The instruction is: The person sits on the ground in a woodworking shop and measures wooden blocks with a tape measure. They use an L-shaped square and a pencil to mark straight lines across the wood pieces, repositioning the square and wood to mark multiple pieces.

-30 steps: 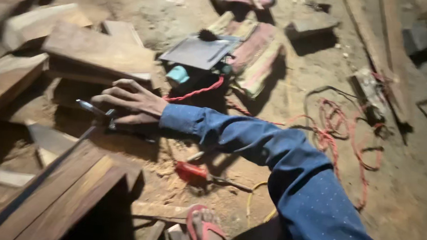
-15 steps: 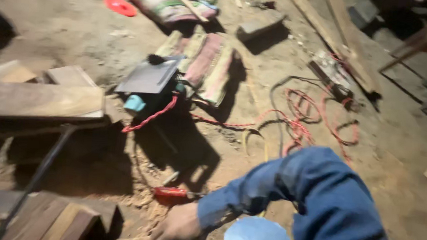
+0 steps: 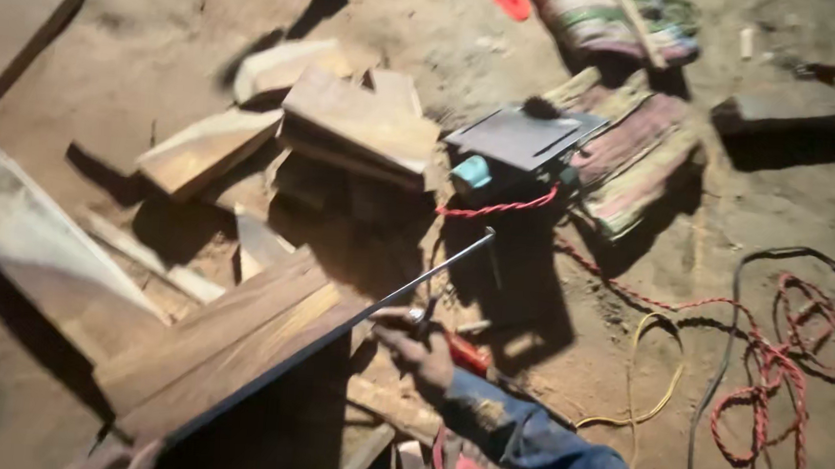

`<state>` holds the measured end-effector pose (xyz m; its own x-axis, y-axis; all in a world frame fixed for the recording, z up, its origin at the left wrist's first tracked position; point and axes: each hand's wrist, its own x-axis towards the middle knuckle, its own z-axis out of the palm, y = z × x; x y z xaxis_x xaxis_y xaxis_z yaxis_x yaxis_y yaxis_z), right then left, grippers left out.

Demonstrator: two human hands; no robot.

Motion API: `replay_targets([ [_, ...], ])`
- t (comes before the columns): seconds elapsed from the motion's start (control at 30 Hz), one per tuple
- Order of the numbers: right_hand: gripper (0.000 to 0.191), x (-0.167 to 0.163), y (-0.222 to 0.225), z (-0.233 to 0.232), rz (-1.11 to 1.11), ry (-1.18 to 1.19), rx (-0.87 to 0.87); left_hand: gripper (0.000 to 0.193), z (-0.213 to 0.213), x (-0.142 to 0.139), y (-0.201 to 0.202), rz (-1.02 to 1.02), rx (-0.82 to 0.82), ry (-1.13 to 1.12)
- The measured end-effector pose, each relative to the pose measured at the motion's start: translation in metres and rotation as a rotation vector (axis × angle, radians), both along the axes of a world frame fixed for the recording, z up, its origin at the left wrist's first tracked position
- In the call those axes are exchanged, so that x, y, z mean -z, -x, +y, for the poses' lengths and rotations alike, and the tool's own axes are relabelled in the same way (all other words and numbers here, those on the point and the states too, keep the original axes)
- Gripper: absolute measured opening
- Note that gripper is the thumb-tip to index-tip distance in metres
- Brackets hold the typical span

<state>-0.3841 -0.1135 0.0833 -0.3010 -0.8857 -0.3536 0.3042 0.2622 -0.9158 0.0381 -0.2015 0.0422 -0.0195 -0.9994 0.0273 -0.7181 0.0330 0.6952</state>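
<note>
From the head view I see my right hand [image 3: 419, 350] near the bottom centre, fingers clenched around a long thin metal rod [image 3: 373, 305]. The rod runs along the edge of a wooden board [image 3: 223, 348] and points far-right toward a small table saw [image 3: 527, 139]. A red-handled tool [image 3: 468, 356] lies just beside the hand on the sawdust floor [image 3: 643, 378]. I cannot see my left hand.

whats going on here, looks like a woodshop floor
A person in a blue sleeve has the right hand on a long thin metal bar lying along the edge of a stack of wooden planks on the sawdust floor. A red-handled tool lies beside that hand. The left hand is out of view.
</note>
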Motion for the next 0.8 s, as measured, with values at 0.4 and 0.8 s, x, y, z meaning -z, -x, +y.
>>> replay_targets([
  [0.4, 0.020, 0.006, 0.001, 0.004, 0.090, 0.061, -0.024, 0.020, 0.037, -0.068, 0.027, -0.357, 0.112, 0.360],
  [0.8, 0.021, 0.025, -0.031, 0.057, 0.037, -0.334, 0.142, 0.022, 0.082, -0.073, 0.033, -0.284, 0.095, 0.147],
])
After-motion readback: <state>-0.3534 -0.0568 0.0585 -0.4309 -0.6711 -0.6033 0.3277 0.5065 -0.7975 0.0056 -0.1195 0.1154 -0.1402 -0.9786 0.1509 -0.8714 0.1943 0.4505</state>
